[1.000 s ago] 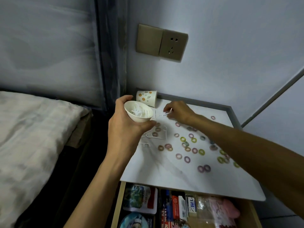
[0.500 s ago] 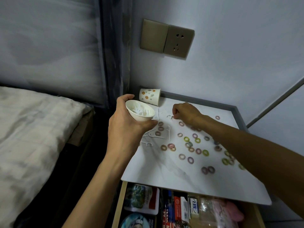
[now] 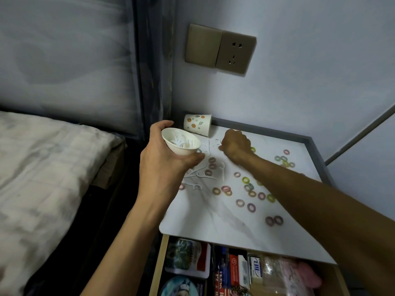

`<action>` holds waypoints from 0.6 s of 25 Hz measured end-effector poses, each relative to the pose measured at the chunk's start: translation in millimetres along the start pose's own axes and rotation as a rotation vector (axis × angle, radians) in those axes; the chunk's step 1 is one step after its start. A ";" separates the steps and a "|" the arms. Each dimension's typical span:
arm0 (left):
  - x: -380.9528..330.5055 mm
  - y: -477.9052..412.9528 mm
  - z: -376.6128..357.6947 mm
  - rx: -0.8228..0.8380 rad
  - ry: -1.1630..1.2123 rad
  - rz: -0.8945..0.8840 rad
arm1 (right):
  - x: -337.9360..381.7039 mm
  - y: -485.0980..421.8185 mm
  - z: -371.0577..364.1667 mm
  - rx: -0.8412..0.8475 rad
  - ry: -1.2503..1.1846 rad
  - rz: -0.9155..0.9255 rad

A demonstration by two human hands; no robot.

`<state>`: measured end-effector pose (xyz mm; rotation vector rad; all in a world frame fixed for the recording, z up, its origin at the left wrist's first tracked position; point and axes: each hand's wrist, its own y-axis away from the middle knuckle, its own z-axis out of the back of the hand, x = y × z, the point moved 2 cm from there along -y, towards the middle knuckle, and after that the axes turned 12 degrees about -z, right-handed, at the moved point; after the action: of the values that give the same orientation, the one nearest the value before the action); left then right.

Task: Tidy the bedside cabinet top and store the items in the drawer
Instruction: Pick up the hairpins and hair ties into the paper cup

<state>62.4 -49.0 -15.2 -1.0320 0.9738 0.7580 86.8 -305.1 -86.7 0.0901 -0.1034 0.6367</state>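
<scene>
My left hand (image 3: pixel 164 159) grips a small white bowl (image 3: pixel 181 144) with white floss picks in it, held over the left edge of the white cabinet top (image 3: pixel 205 218). My right hand (image 3: pixel 235 145) is down on the top near its back left, fingers curled at loose floss picks (image 3: pixel 201 174); what it pinches is hidden. Several coloured hair rings (image 3: pixel 249 189) lie scattered across the top. A patterned paper cup (image 3: pixel 197 124) lies on its side at the back corner. The drawer (image 3: pixel 162 261) below is open.
The open drawer holds packets, small boxes (image 3: pixel 255 269) and a pink item (image 3: pixel 303 274). A bed with a pale cover (image 3: pixel 42 167) sits left of the cabinet across a dark gap. A wall socket (image 3: pixel 220 50) is above the cabinet, and a grey rim (image 3: pixel 316 159) borders its back and right.
My right hand slid back and left toward the paper cup and closed over the picks there. The left hand kept the bowl nearly still.
</scene>
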 end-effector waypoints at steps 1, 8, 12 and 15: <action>1.6 -1.0 1.5 -0.004 -0.005 -0.007 | 3.2 3.0 -1.1 -0.036 0.053 0.000; 0.0 -0.9 7.2 -0.029 -0.029 -0.018 | -2.4 16.7 -4.5 0.003 0.139 0.062; -2.1 -0.3 11.7 -0.041 -0.038 -0.018 | 0.6 9.0 -4.6 0.080 -0.233 0.002; -2.1 -1.3 13.5 -0.050 -0.035 -0.017 | 15.7 7.1 -9.3 0.094 -0.336 -0.082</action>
<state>66.7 -36.9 -10.2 -1.0653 0.9192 0.7875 95.8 -289.1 -93.6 0.2907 -0.3923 0.5401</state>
